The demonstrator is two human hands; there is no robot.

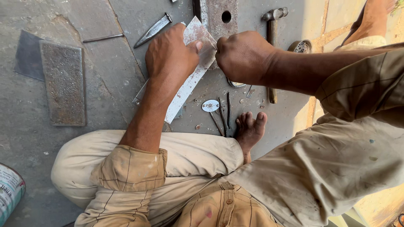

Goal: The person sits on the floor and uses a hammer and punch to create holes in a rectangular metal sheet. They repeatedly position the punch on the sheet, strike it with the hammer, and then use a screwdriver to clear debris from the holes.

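At far left, a rusted rectangular plate (pixel 64 86) is lying flat on the concrete floor (pixel 25 138), with a thin rod (pixel 103 38) and a leaf-shaped blade (pixel 153 30) resting at about eleven o'clock from the person's hands. The left hand (pixel 170 54) is closing over a long flat metal strip (pixel 188 86), thumb pressing on its upper face and fingers curling around its edge. The strip is running on a diagonal, its long axis pointing from seven o'clock up toward one o'clock; its surface is showing pale grey, scuffed and speckled with rust. The right hand (pixel 243 56) is gripping the strip's upper end in a tight fist, knuckles facing the camera. Beyond the hands, at twelve o'clock, a thick steel block with a round hole (pixel 219 17) is sitting beside a hammer (pixel 272 42). Below, at six o'clock, a small oval metal disc (pixel 210 105) and dark pins (pixel 225 115) are lying near the person's bare foot (pixel 250 130).
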